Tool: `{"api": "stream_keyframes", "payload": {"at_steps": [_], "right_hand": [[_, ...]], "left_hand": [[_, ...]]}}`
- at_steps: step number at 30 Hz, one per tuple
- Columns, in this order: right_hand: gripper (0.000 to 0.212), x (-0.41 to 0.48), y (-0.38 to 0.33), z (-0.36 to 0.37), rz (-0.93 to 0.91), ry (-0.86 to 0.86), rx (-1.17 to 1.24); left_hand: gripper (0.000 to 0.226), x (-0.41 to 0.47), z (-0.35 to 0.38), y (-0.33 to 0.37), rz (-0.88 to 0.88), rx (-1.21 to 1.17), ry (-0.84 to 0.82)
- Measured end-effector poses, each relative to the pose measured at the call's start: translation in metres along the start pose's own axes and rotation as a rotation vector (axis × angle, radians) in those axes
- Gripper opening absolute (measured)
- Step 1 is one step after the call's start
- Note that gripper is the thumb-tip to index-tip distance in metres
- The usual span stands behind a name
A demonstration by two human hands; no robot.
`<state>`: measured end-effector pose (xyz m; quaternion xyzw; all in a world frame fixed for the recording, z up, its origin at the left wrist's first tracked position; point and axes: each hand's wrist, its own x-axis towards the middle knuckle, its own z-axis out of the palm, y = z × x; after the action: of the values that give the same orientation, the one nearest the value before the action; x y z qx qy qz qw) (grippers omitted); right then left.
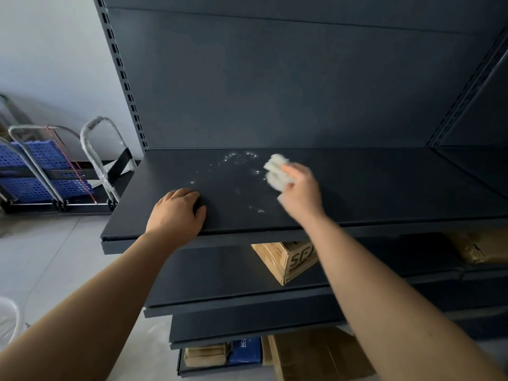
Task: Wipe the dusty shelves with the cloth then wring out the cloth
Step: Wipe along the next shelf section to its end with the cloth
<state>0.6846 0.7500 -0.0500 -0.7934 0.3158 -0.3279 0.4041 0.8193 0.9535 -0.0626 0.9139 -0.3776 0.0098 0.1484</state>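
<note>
A dark grey metal shelf (371, 188) runs across the middle of the view. White dust (236, 160) speckles its back centre, with smaller flecks nearer the front. My right hand (301, 192) grips a bunched white cloth (276, 171), pressed on the shelf just right of the dust. The hand and cloth look motion-blurred. My left hand (177, 210) rests on the shelf near its front left edge, fingers curled down on the surface, holding nothing.
Lower shelves (220, 273) stick out below, with a cardboard box (288, 259) on one and more boxes (316, 353) at the bottom. Folded trolleys with blue crates (41, 171) stand on the floor at left. A slotted upright (123, 78) frames the shelf's left side.
</note>
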Motion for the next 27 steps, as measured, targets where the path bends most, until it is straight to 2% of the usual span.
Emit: {"api": "stream_keyframes", "payload": {"at_steps": [2,4,6,10,13,15,17,19,21,22,25,27], "right_hand": [[0.048,0.022,0.029,-0.029,0.101,0.087,-0.131],[0.047,0.033,0.057,-0.041,0.205,0.083,-0.412],[0.044,0.041,0.063,-0.033,0.217,0.037,-0.538],[0.05,0.039,0.037,0.021,0.141,-0.09,-0.436],[0.053,0.029,0.009,0.063,-0.02,-0.274,-0.372],[0.052,0.025,-0.008,0.075,-0.124,-0.356,-0.246],[0.053,0.036,-0.008,0.063,-0.156,-0.313,-0.118],[0.053,0.058,0.009,0.036,-0.138,-0.143,-0.076],[0.045,0.086,0.041,0.008,-0.07,0.032,-0.221],[0.043,0.097,0.057,-0.004,-0.007,0.065,-0.346],[0.042,0.116,0.075,-0.009,0.157,0.012,-0.512],[0.04,0.121,0.068,0.012,0.113,-0.033,-0.528]], "left_hand": [[0.044,0.005,-0.001,-0.004,-0.02,0.016,0.004],[0.043,0.008,-0.002,-0.006,-0.038,0.027,0.0],[0.042,0.014,0.0,-0.006,-0.064,0.028,-0.004],[0.04,0.015,0.001,-0.007,-0.077,0.034,0.01],[0.038,0.018,0.001,-0.002,-0.103,0.035,0.026],[0.038,0.021,0.0,-0.002,-0.117,0.046,0.025],[0.039,0.024,-0.002,-0.003,-0.137,0.055,0.04],[0.039,0.028,-0.002,-0.006,-0.159,0.066,0.054],[0.039,0.033,-0.002,-0.007,-0.183,0.072,0.052],[0.04,0.035,-0.002,-0.008,-0.196,0.068,0.054],[0.04,0.036,0.002,-0.009,-0.228,0.05,0.075],[0.039,0.036,0.004,-0.01,-0.229,0.047,0.087]]}}
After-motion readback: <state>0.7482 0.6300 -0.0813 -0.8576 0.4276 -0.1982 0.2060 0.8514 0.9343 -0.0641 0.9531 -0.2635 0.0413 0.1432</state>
